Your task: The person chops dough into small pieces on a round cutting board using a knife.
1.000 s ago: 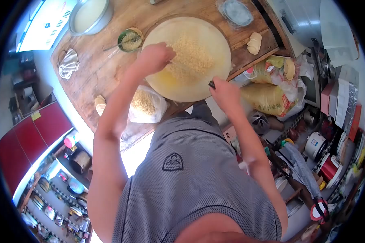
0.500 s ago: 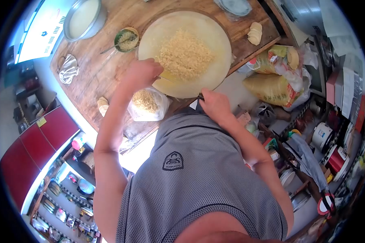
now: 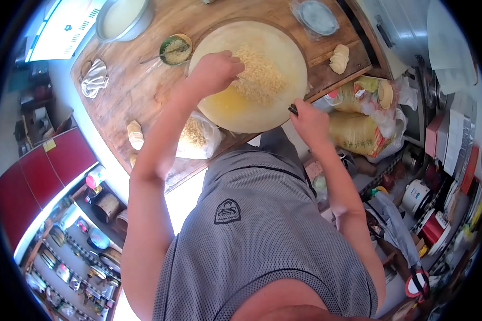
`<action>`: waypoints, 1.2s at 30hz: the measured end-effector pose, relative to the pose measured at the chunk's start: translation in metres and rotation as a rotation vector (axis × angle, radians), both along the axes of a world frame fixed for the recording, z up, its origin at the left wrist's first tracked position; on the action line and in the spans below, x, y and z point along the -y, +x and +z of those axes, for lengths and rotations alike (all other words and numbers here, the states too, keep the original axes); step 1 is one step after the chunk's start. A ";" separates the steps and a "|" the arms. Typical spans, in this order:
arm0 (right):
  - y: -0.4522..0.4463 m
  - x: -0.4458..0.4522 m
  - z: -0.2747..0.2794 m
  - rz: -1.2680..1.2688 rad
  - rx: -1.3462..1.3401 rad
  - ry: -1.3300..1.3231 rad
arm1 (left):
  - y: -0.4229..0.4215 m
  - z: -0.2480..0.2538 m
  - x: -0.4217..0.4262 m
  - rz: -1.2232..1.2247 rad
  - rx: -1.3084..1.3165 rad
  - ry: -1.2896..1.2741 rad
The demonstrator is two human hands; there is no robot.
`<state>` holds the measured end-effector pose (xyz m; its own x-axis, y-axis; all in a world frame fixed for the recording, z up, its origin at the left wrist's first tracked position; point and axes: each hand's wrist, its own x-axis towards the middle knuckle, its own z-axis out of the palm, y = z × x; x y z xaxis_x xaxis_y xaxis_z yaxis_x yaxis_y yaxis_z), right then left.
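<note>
A round pale board (image 3: 203, 48) carries a heap of finely chopped yellowish food (image 3: 262, 75), with a wet yellow patch at its lower left. My right hand (image 3: 310, 122) is closed round the dark handle of a knife (image 3: 293, 109) at the board's right edge. The thin blade, faint in the picture, lies across the heap. At its far end my left hand (image 3: 218, 72) is closed on the blade, fingers pinched above the board. Just below, a plastic bag (image 3: 203, 140) of chopped food is partly behind my left forearm.
On the wooden table (image 3: 128, 80) are a green bowl (image 3: 175, 50) with a spoon, a large metal basin (image 3: 124, 20), a crumpled cloth (image 3: 95, 78), a plastic-wrapped dish (image 3: 317, 18) and pale sliced pieces (image 3: 339, 59). Yellow sacks (image 3: 353, 128) stand right of the table.
Both hands first came down toward the board's lower edge with the knife, uncovering the heap, then went back up and right over the food. The camera view has shifted slightly.
</note>
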<state>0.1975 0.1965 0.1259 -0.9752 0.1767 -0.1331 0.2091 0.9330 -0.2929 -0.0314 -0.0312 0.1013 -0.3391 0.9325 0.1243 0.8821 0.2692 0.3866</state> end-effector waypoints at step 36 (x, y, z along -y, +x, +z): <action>-0.174 -0.125 -0.008 0.918 -0.017 0.084 | 0.150 -0.015 -0.058 1.056 0.125 -0.063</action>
